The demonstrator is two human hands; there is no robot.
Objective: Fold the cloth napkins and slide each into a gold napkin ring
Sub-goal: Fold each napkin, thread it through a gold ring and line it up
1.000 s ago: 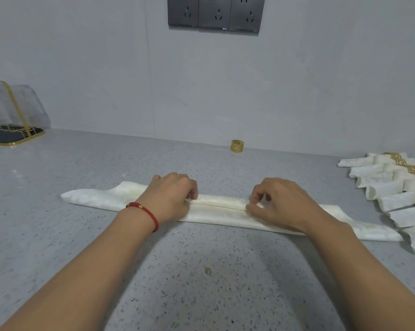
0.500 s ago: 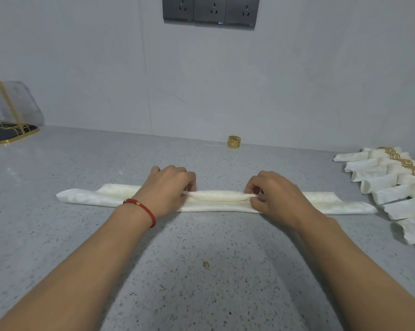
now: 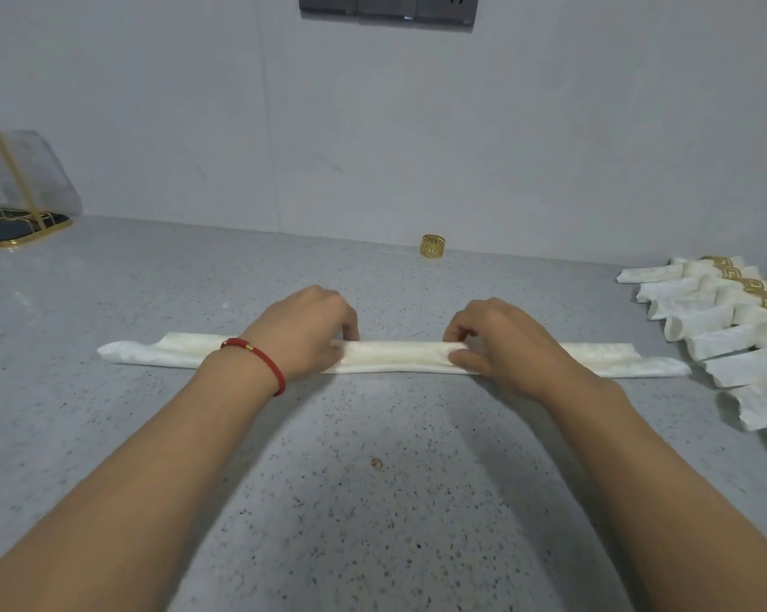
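Just short of the gold napkin ring, toward you, the napkin lies as a long narrow band across the counter. Your left hand and right hand sit on its middle w/ a bare stretch between them, fingers curled and clamped on the cloth, thumbs on the near edge. Likely reason: you're pinning both sides so the last lengthwise fold sets evenly. The ring stands apart by the wall, prob. kept free until the band is slim enough. Finished napkins lie well right of the ring. Vs 0.5 s ago: band looks tighter and neater, hands barely shifted, ring untouched.
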